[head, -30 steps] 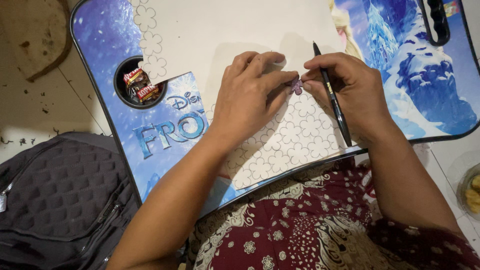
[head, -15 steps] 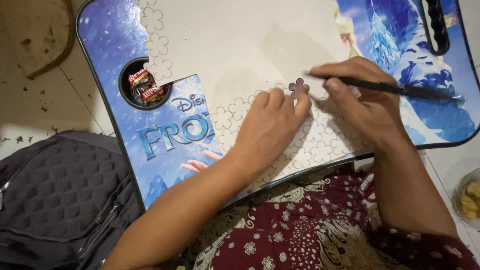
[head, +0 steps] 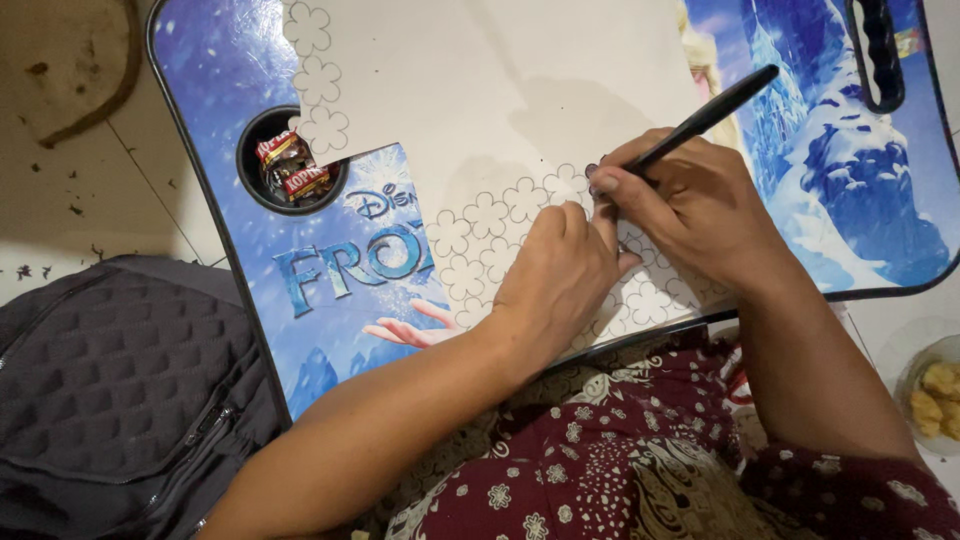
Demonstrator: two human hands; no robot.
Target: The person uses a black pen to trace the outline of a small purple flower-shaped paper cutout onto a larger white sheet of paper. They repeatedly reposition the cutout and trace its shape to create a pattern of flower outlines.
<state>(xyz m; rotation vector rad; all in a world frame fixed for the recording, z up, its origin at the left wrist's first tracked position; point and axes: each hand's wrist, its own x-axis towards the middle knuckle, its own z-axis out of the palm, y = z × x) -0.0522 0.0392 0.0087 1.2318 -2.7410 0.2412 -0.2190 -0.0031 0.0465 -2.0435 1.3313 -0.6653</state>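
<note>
Head view: pen (head: 705,120) perhaps near sheet (head: 480,110) edge

Even indoor light falls from above and somewhat from the far side, bright enough to show colours plainly. The white sheet (head: 480,90) is the brightest surface yet keeps its pencilled flower outlines, so it is not blown out. A soft grey shadow of the right hand (head: 690,215) and its black pen (head: 700,120) lies on the sheet just beyond the fingers, and a fainter one spreads left of the left hand (head: 560,275). The glossy blue tabletop (head: 340,290) carries a mild sheen, no hard glare. The dark quilted bag (head: 110,390) at near left is dim. Focus is sharp at the centre; the bowl (head: 930,390) at the right edge is slightly soft.
</note>
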